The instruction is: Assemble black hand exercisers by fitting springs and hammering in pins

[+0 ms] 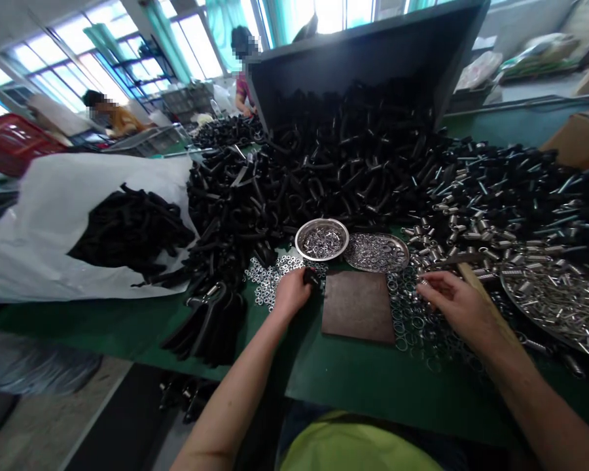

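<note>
My left hand (pixel 293 292) is closed around a small black part (pixel 311 277), most of it hidden by the fingers. It rests beside a pile of small metal washers (pixel 265 281). My right hand (pixel 449 299) has thumb and forefinger brought together over loose thin metal rings (pixel 417 320); a shiny bit shows at the fingertips, too small to name. Between the hands lies a flat brown square plate (pixel 358 307). Behind it stand a round metal bowl (pixel 346 243) of small metal pieces and a shallow metal dish (pixel 406 256) of small flat parts.
Black curved parts (pixel 285 190) heap up before a large grey bin (pixel 353 55). Metal springs (pixel 476 229) and a wide tray of metal pins (pixel 564 307) lie right, near a wooden-handled hammer (pixel 474 278). A white sack (pixel 53 229) sits left. Two people work further back.
</note>
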A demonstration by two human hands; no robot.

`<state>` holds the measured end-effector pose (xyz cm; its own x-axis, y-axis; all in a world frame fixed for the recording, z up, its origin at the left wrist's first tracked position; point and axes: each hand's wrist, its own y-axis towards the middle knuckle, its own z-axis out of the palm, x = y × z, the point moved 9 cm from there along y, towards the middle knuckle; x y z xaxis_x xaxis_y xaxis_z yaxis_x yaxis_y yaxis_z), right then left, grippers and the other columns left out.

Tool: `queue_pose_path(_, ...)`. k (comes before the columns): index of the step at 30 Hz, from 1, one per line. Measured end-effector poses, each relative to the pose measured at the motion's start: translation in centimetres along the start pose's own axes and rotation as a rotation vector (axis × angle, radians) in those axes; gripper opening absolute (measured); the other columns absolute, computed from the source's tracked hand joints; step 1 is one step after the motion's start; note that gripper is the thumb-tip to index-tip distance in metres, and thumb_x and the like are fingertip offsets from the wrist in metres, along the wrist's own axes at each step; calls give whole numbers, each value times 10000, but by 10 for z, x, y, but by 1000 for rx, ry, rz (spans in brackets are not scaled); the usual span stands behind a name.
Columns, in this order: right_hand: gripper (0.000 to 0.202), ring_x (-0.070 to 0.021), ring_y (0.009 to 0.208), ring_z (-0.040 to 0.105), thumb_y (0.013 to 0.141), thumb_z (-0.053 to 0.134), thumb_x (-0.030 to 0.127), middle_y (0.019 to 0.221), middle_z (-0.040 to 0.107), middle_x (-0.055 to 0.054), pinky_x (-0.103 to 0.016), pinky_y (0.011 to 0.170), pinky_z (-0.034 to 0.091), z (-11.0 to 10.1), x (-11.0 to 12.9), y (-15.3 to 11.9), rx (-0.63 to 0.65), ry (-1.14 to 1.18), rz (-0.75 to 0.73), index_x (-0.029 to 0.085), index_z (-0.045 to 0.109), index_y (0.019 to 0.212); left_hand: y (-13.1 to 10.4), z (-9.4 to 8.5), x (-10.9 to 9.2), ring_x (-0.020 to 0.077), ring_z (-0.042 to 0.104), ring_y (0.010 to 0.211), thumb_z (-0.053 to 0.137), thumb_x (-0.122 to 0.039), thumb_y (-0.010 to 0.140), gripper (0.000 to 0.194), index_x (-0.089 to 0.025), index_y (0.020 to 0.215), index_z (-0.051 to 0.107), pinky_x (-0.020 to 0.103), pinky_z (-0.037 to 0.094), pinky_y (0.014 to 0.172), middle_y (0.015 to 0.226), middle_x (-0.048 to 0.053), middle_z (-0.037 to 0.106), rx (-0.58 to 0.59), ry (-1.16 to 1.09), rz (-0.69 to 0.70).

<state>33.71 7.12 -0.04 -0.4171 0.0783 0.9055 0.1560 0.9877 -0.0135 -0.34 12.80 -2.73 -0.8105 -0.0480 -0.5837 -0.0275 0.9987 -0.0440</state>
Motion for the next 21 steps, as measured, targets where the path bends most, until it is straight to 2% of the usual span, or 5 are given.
queue_pose_path(7, 312, -174, 743, 614, 735, 665, 421, 842, 665, -44, -263, 561, 467, 15, 23, -38, 67, 150, 29, 199, 639, 953, 14, 20, -12, 292, 608, 976, 510, -71, 729, 383, -166, 1091, 591, 404, 429, 879, 990, 146, 661, 26, 182, 27)
queue_pose_path(12, 292, -149, 693, 597, 730, 674, 381, 811, 653, -34, -240, 520, 445, 35, 27, -48, 144, 249, 36, 180, 623, 935, 18, 7, -9, 287, 606, 986, 591, -55, 661, 253, -175, 881, 629, 372, 421, 899, 918, 117, 673, 41, 128, 19)
queue_pose_path(15, 273, -131, 617, 577, 741, 670, 359, 744, 623, -8, -241, 495, 441, 49, 34, -52, 205, 330, 35, 184, 586, 932, 7, -5, -18, 285, 624, 933, 636, -86, 638, 145, -188, 741, 622, 346, 448, 841, 806, 90, 676, 17, 60, 16)
queue_pose_path(18, 261, -107, 564, 558, 736, 683, 318, 744, 604, 14, -234, 477, 441, 62, 46, -60, 261, 435, 27, 201, 553, 930, -25, -4, -38, 246, 655, 766, 667, -193, 674, 77, -170, 744, 646, 319, 485, 715, 727, 62, 673, 106, -353, -27)
queue_pose_path(21, 218, -88, 529, 534, 739, 686, 285, 687, 573, 37, -223, 482, 440, 73, 61, -69, 319, 493, 0, 206, 568, 904, -72, 17, -67, 190, 654, 693, 735, -287, 655, 263, -159, 878, 679, 302, 498, 696, 760, 42, 681, 333, -954, -148)
